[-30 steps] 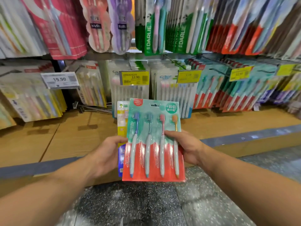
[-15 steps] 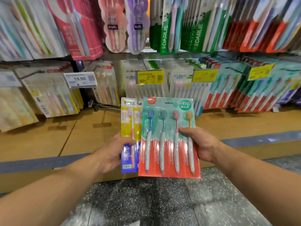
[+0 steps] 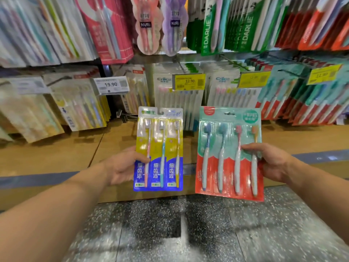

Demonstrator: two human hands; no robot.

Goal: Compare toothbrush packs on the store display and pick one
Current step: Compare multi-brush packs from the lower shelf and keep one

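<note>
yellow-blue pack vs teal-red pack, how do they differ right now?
The yellow-blue pack holds three toothbrushes; the teal-red pack holds four. The yellow-blue pack is narrower, the teal-red pack wider. The left hand grips the yellow-blue pack, the right hand the teal-red one. Both face the camera upright, apart.

The three-brush pack (image 3: 159, 149) is yellow in its upper half and deep blue below, with white characters on the blue; its brushes have pink, teal and yellow handles. The four-brush pack (image 3: 229, 152) is pale teal above a red lower band with a scalloped edge, and its brush heads are dark blue, teal, red-pink and orange over white handles. The shelf (image 3: 56, 154) is light brown wood with a grey-blue stripe along its front. The floor (image 3: 170, 233) is grey, speckled black and white. Two price tags (image 3: 188, 81) are yellow; another price label (image 3: 111, 85) is white.
</note>
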